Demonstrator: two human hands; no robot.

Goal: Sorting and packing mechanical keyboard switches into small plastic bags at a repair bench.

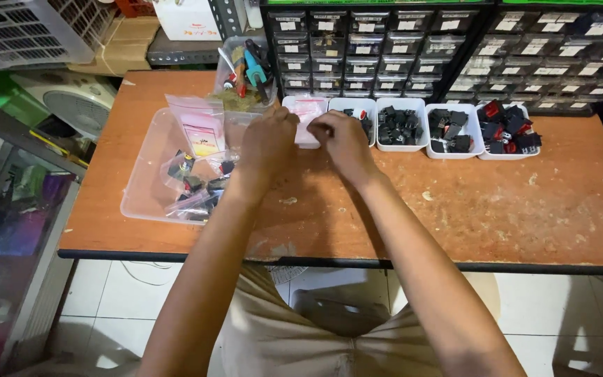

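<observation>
Hands: left (268, 143) and right (343, 139) meet, fingers curled on a small pink bag (308, 112) over the leftmost white tray (304, 141) | grip hidden, cannot tell | right: trays of black switches (400, 126) | left: clear tub (149, 167) holding some filled bags (197, 188); loose switches remain

I read the table (497, 209) as orange-brown wood with pale scuffed patches and a black front edge. Four small trays (403, 143) are white; their switches (399, 126) are black, and the rightmost lot (507, 129) mixes black with red. The large tray (144, 174) is clear plastic. The bag (204, 129) is translucent with a pink top band (label in yellow). The drawer cabinet (385, 49) is black with white labels. The floor (106, 293) is white tile.
</observation>
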